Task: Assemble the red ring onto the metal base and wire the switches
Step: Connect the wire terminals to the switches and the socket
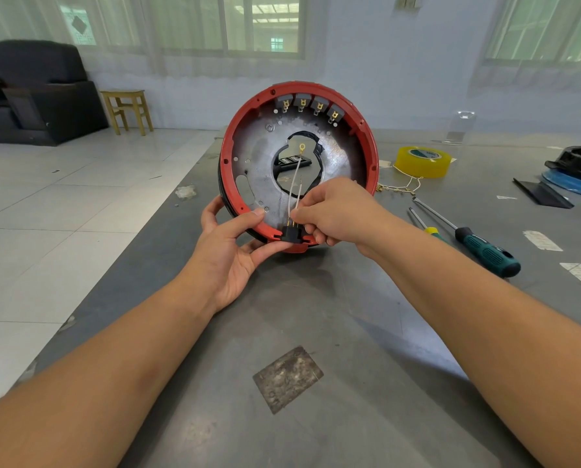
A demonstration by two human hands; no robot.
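A: What is seen nearest to the camera?

B: Two bare forearms are stretched forward over the grey table [214,383]. The left hand [230,244] is curled round the lower rim of the red ring [370,153], with the thumb laid on the inner face and the fingers behind. The ring is already seated around the metal base [265,153], and the whole assembly is held tilted up on its edge, with the open face turned to the person.

A: And the other hand?

B: The right hand [333,211] is closed in a pinch on the white wires [295,184], just above the black switch [290,233], which sits in a slot at the bottom of the rim, between the two hands. The wires rise upward and slightly away from the pinch; one of them ends in a small ring terminal [302,147] before the central hole of the base.

A: Which relation matters for the next move?

B: The long axis of the wires is nearly upright, and the switch pins lie directly below the right fingers. So, it is judged, the wire ends must be pushed straight down by the right hand, which is the nearer one.

A: What lies farther?

B: Four grey switches [311,104] are fitted along the top of the ring, not yet wired. To the right, well apart, two screwdrivers [471,238] and a yellow tape roll [422,162] are lying.
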